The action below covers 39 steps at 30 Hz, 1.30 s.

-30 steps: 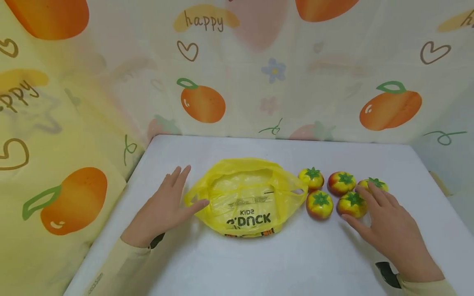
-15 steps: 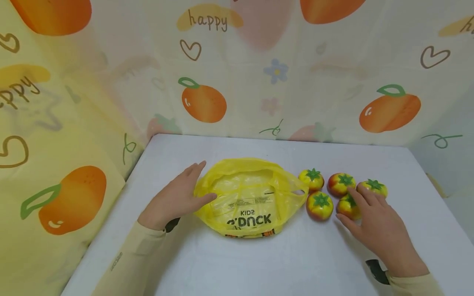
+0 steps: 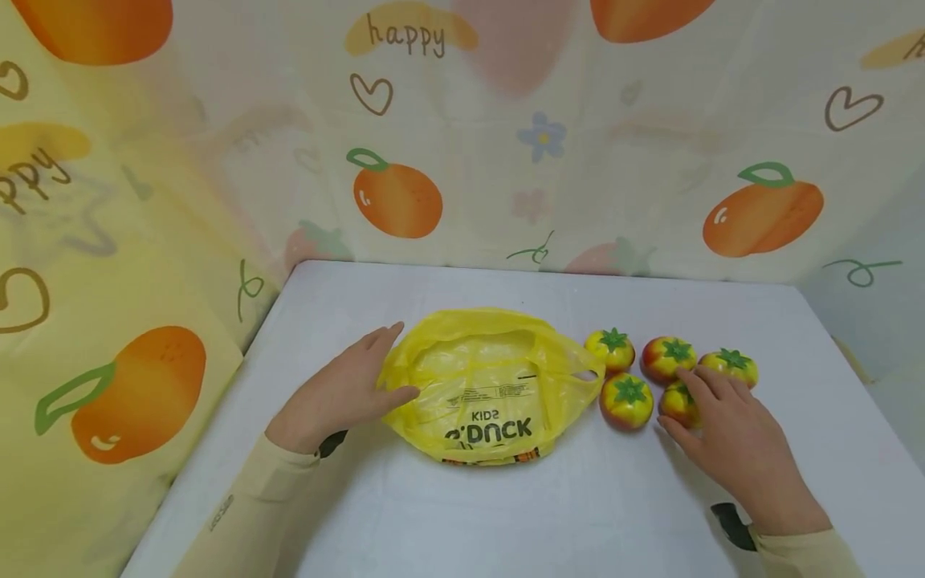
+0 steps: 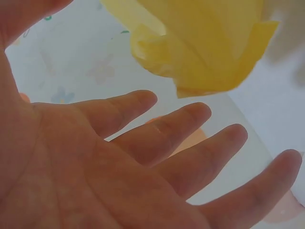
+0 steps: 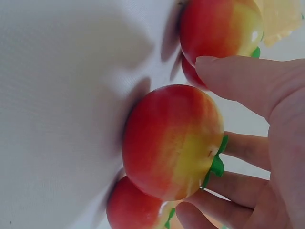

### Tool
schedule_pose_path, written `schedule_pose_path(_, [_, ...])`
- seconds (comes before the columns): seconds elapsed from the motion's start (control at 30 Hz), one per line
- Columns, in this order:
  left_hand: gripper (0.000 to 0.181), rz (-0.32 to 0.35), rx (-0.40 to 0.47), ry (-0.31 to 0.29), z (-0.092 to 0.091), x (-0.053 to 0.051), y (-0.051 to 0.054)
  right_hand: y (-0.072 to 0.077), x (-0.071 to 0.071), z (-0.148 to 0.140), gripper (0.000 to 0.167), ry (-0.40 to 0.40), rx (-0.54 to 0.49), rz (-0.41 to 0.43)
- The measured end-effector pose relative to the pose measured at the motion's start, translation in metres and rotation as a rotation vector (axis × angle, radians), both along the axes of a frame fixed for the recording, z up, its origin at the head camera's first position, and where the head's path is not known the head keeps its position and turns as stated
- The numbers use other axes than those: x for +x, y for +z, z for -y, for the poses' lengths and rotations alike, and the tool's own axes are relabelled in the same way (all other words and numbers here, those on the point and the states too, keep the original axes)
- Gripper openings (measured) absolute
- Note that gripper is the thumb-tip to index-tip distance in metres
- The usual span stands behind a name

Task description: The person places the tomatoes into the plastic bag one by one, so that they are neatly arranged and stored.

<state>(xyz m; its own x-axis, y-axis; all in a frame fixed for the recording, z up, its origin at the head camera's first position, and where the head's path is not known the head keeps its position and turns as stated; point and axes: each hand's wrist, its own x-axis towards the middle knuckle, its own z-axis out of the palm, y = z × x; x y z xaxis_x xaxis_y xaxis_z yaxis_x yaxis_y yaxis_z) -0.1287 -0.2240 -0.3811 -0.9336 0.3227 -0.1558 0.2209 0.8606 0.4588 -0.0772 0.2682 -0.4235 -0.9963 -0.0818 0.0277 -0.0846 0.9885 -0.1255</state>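
Observation:
A yellow plastic bag (image 3: 470, 385) with printed letters lies with its mouth spread in the middle of the table. At its left edge is my left hand (image 3: 336, 393), palm toward the bag, fingers extended and holding nothing. The left wrist view shows those fingers spread below a yellow flap of the bag. To the right, my right hand (image 3: 740, 449) hovers over a red-and-yellow tomato (image 5: 174, 143) with a green star-shaped top. Thumb and fingers stand loosely around it; the thumb is apart from its skin. The hand partly hides this tomato in the head view.
Several like tomatoes surround it, among them one near the bag handle (image 3: 626, 401), one behind (image 3: 668, 359) and one at the far right (image 3: 730, 367). A white table (image 3: 520, 514) carries everything. Printed cloth (image 3: 470, 128) rises along the back and left edges.
My left hand has moved right to the bag's left edge. The right hand has shifted slightly left and closer around the front tomato. Bag and tomatoes stay about where they were.

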Motion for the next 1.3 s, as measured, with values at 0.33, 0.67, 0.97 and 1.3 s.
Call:
schedule_pose_path(0.33, [0.100, 0.062, 0.026, 0.015, 0.003, -0.003, -0.003, -0.004, -0.002, 0.003, 0.082, -0.025, 0.019, 0.003])
schedule_pose_path(0.67, [0.087, 0.083, 0.028, -0.010, 0.004, -0.006, -0.007, -0.001, 0.004, 0.002, 0.077, -0.055, 0.003, 0.029])
schedule_pose_path(0.97, [0.091, 0.128, 0.013, -0.008, -0.004, -0.011, -0.014, 0.014, 0.010, 0.007, 0.073, -0.054, 0.011, -0.036])
schedule_pose_path(1.3, [0.086, 0.153, 0.005, -0.010, -0.003, -0.010, -0.017, 0.040, 0.005, 0.030, 0.071, 0.016, -0.064, -0.170])
